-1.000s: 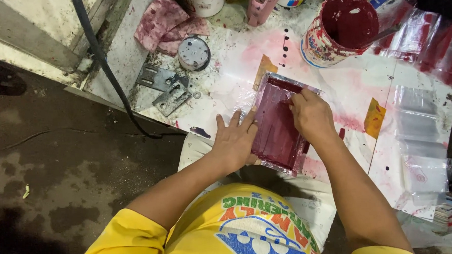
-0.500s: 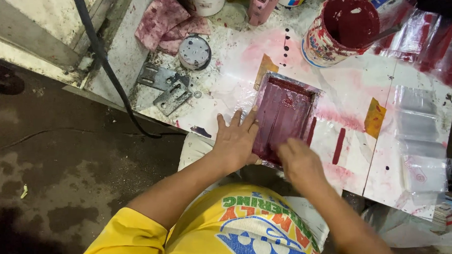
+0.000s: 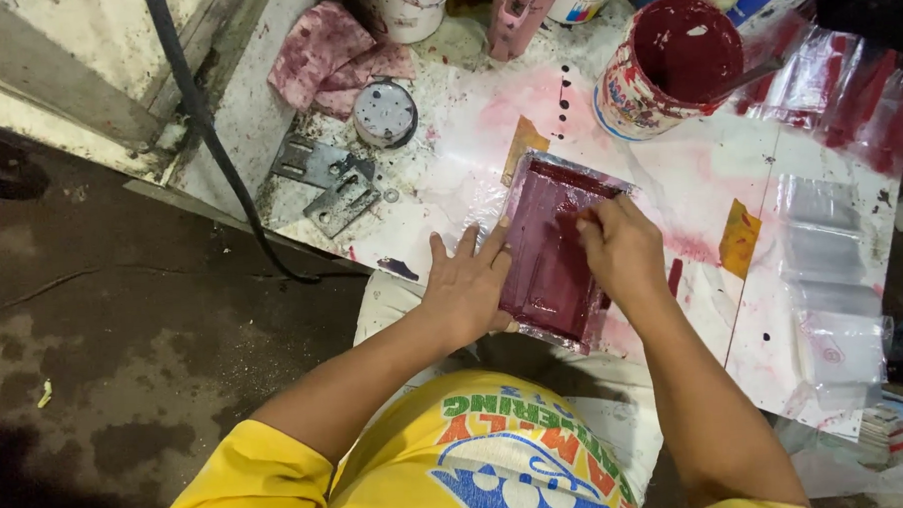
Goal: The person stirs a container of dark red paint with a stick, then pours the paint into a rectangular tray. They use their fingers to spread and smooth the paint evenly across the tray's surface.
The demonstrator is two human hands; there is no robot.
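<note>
L hand lies flat, fingers spread, palm down on the left edge of the small rectangular red-inked screen frame, pinning it to the paint-stained white counter. R hand is curled knuckles-up on the frame's upper right w/ fingertips bunched; can't tell what they pinch. Both forearms reach in from below. Open can of dark red ink stands beyond, pink rag at far left.

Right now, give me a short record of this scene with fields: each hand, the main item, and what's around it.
left hand: flat on the left edge of the frame, fingers spread
right hand: pressed on the frame's red surface, fingers curled
frame: rectangular, coated dark red, lying on the table
table: white, stained pink
paint can: open, red inside, beyond the frame
rag: pink, upper left
</note>
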